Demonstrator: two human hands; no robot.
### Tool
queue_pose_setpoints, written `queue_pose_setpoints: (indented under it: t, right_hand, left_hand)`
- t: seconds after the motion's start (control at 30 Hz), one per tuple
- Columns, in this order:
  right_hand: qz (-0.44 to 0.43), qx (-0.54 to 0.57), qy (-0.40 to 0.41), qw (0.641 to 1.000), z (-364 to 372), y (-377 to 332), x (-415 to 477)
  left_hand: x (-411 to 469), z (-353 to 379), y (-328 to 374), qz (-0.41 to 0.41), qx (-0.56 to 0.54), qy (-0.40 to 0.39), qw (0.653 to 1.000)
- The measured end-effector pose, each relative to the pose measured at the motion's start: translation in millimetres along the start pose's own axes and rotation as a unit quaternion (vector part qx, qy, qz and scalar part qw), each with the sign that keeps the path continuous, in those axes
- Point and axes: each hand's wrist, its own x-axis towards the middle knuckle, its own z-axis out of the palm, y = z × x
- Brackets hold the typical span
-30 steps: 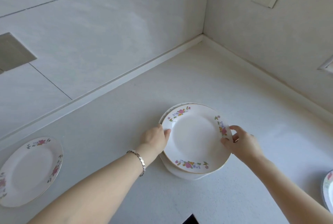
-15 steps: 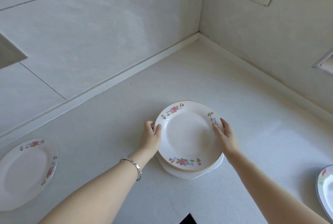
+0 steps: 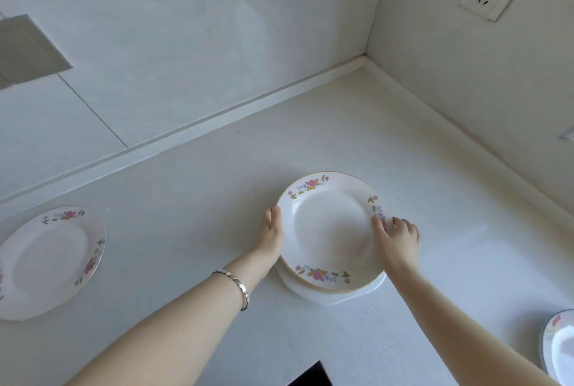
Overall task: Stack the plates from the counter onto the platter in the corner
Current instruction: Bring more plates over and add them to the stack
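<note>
L hand (image 3: 273, 230), R hand (image 3: 397, 238) flat-fingered on rim of top plate (image 3: 329, 230) atop platter (image 3: 326, 298); L plate (image 3: 49, 261), R plate (image 3: 560, 351) well apart.

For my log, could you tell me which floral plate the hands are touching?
The top plate on the white platter; the left plate and right-edge plate lie untouched.

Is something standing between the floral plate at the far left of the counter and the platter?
No object does. Only bare counter lies between the left plate and the platter, apart from the person's own left hand touching the stack.
</note>
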Motion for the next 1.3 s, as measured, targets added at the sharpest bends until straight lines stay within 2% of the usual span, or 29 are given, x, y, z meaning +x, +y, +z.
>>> queue_pose_setpoints:
  t: [0.07, 0.13, 0.2, 0.27, 0.4, 0.53, 0.67, 0.77, 0.8, 0.9, 0.97, 1.07, 1.13, 1.3]
  right_hand:
    - [-0.047, -0.070, 0.015, 0.996, 0.8, -16.3, -11.2]
    - [-0.118, -0.085, 0.003, 0.989, 2.7, -39.2, -27.2]
    - [-0.154, -0.061, -0.058, 0.984, 10.5, -64.8, -48.3]
    - [-0.143, -0.032, -0.171, 0.974, 29.4, -87.4, -71.2]
    - [-0.088, -0.022, -0.367, 0.926, 96.2, -127.3, -120.2]
    - [-0.049, -0.029, -0.440, 0.896, 182.0, -160.4, -184.0]
    - [0.013, -0.020, -0.434, 0.901, 279.2, -180.2, -248.7]
    - [0.073, 0.028, -0.358, 0.930, 348.7, -190.3, -288.1]
    - [0.109, 0.055, -0.345, 0.930, 365.3, -193.3, -299.8]
    - [0.254, 0.152, -0.357, 0.886, 397.3, -199.2, -323.7]
    - [0.297, 0.206, -0.346, 0.866, 411.1, -198.9, -331.5]
    - [0.294, 0.264, -0.309, 0.865, 420.8, -194.5, -333.0]
    - [0.266, 0.302, -0.292, 0.868, 424.1, -195.2, -331.3]
    - [0.220, 0.326, -0.288, 0.873, 411.1, -211.3, -326.1]
  left_hand:
    - [-3.3, -14.7, 0.7, 0.020, 0.043, 0.003, 0.999]
    - [-6.8, -35.2, -3.1, 0.031, 0.082, 0.020, 0.996]
    - [-10.6, -63.5, -13.4, 0.017, 0.071, 0.030, 0.997]
    - [-20.4, -99.5, -26.5, -0.005, 0.013, 0.030, 0.999]
    - [-47.3, -188.8, -64.0, -0.067, -0.058, 0.085, 0.992]
    - [-73.0, -291.4, -114.9, -0.107, -0.106, 0.169, 0.974]
    - [-93.7, -383.1, -170.5, -0.145, -0.143, 0.201, 0.958]
    - [-107.0, -436.9, -205.5, -0.163, -0.175, 0.212, 0.948]
    - [-110.3, -452.3, -215.1, -0.169, -0.188, 0.220, 0.942]
    - [-116.4, -490.0, -239.8, -0.194, -0.236, 0.248, 0.919]
    - [-117.0, -510.8, -253.9, -0.215, -0.279, 0.264, 0.898]
    - [-113.7, -530.1, -268.9, -0.242, -0.349, 0.282, 0.861]
    - [-110.2, -540.0, -277.1, -0.251, -0.421, 0.288, 0.823]
    - [-98.0, -558.9, -279.9, -0.200, -0.559, 0.296, 0.748]
